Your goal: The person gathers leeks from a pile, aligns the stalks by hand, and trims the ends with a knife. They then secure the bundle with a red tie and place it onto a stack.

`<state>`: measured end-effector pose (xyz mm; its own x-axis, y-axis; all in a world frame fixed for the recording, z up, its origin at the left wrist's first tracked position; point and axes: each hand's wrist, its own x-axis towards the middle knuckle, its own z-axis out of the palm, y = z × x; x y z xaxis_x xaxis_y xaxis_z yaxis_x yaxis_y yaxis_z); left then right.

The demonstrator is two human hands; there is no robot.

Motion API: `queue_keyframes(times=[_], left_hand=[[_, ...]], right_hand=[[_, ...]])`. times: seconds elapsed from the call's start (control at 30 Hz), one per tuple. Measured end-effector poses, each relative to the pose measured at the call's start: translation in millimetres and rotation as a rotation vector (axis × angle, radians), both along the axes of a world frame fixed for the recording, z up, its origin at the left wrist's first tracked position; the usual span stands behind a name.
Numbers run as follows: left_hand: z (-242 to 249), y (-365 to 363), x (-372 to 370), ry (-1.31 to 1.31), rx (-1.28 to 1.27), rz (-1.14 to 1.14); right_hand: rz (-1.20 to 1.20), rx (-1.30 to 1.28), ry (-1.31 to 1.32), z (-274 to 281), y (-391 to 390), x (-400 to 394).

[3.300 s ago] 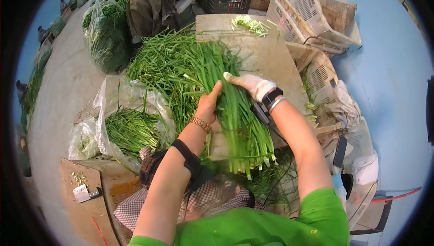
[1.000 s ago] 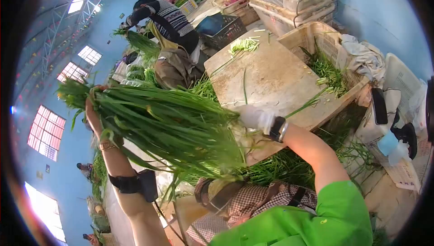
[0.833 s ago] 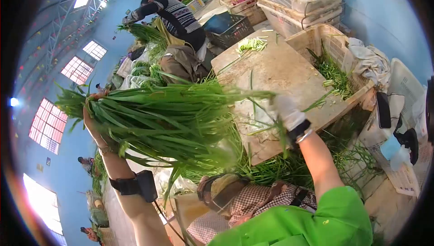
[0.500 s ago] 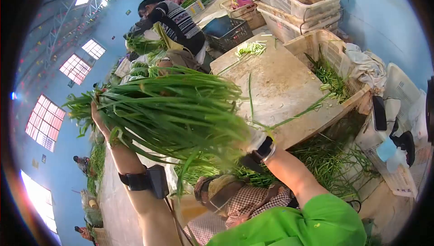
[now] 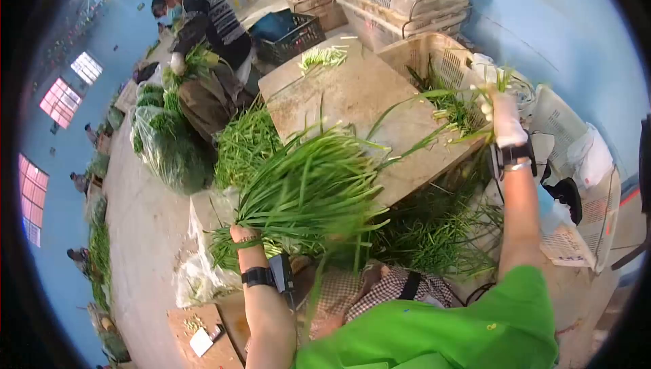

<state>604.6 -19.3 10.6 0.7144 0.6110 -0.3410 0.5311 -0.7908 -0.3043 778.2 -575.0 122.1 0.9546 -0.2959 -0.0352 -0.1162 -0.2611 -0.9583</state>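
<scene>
A large bunch of long, flat chive-like greens (image 5: pixel 305 182) fans out over the near corner of the worn board (image 5: pixel 400 125). My left hand (image 5: pixel 244 235) is closed around the gathered end at its left, and leaves hide most of the fingers. Far to the right, my right hand (image 5: pixel 502 111), in a pale glove, is raised at the crate of trimmings (image 5: pixel 451 64). It is closed on a few green stalks (image 5: pixel 503 79) with pale ends. Loose leaves stretch across the board toward it.
Pale cut stalk ends (image 5: pixel 324 58) lie on the board's far side. Stacked white crates (image 5: pixel 407 3) line the wall. A co-worker (image 5: pixel 210 30) sits at the back left beside a bagged heap of greens (image 5: pixel 166 145). More greens (image 5: pixel 434 233) lie under the board.
My left hand has lowered the bunch toward me and to the right. My right hand has left the bunch's right end and moved up and right to the crate. The view has also shifted.
</scene>
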Motion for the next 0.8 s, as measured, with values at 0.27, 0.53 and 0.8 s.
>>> queue_keyframes(times=[0.27,0.53,0.8], left_hand=[[-42,26,-19,-0.740,-0.765,0.215],[-5,23,-15,-1.629,-1.631,0.702],[36,30,-2,-1.620,-1.658,0.861]], right_hand=[[0.551,-0.751,-0.165,-75,155,-36],[0.906,-0.911,-0.294,-108,217,-4],[0.441,0.288,0.004,-79,115,4]])
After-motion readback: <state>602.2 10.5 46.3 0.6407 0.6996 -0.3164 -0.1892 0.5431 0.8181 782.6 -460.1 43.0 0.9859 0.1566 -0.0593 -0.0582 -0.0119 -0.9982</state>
